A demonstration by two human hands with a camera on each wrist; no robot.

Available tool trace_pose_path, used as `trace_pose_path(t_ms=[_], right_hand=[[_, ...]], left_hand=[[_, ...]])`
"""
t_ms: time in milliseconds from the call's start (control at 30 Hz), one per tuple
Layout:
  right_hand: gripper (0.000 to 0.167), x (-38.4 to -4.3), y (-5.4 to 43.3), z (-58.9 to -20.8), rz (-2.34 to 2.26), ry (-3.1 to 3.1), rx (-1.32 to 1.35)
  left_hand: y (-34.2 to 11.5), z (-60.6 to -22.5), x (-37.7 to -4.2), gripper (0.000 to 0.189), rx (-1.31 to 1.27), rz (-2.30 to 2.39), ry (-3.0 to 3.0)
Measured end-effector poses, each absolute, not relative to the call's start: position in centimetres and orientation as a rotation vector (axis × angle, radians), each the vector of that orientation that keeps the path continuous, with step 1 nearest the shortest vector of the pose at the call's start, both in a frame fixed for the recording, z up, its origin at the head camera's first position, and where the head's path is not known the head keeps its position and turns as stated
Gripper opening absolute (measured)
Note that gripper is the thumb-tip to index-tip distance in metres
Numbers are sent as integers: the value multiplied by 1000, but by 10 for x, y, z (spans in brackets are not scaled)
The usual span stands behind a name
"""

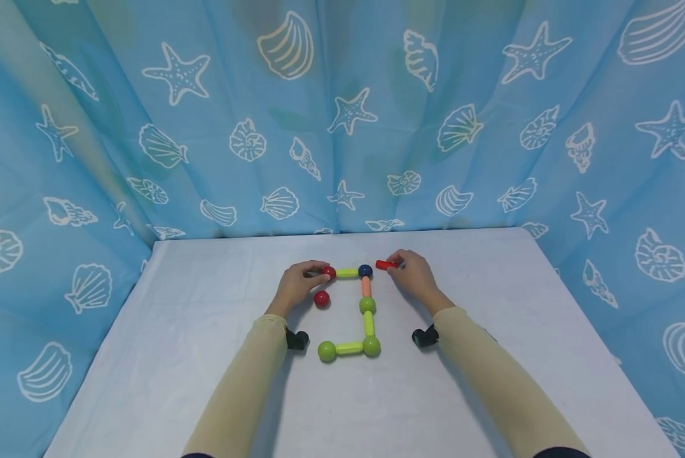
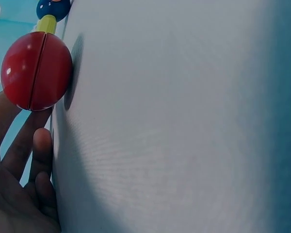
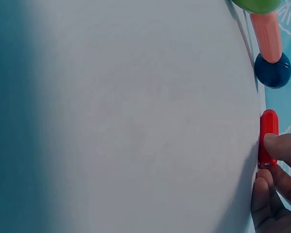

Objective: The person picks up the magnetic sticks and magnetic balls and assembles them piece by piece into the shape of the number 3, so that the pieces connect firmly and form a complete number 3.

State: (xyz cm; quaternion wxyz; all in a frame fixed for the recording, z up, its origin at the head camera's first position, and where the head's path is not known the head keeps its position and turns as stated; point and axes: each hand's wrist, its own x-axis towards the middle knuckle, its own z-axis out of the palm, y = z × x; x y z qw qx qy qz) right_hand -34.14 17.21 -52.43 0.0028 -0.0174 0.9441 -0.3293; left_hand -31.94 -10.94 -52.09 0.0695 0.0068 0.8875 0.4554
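Observation:
My left hand (image 1: 296, 285) pinches a red ball (image 1: 329, 273) between thumb and fingers. From that ball a yellow-green rod (image 1: 347, 273) runs to a dark blue ball (image 1: 365, 271). In the left wrist view the red ball (image 2: 37, 71) looms large, a seam down its middle. Right of the blue ball, my right hand (image 1: 414, 275) grips a red rod (image 1: 383, 264). The right wrist view has this rod (image 3: 268, 126) under the thumb, its free end apart from the blue ball (image 3: 273, 71).
Below the blue ball hang an orange rod (image 1: 366, 287), a green ball (image 1: 367, 305), another yellow-green rod (image 1: 369, 324) and a green corner ball (image 1: 371, 345). A bottom rod (image 1: 349, 348) leads to a green end ball (image 1: 327, 351). One loose red ball (image 1: 322, 299) lies near my left hand.

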Motion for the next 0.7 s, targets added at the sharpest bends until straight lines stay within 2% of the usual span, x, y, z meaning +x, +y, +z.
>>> trace_pose_path(t_ms=[700], right_hand=[[19, -303, 192, -515, -1012, 2861, -141]], left_hand=[[-111, -520, -320, 35, 19, 1403, 2643]])
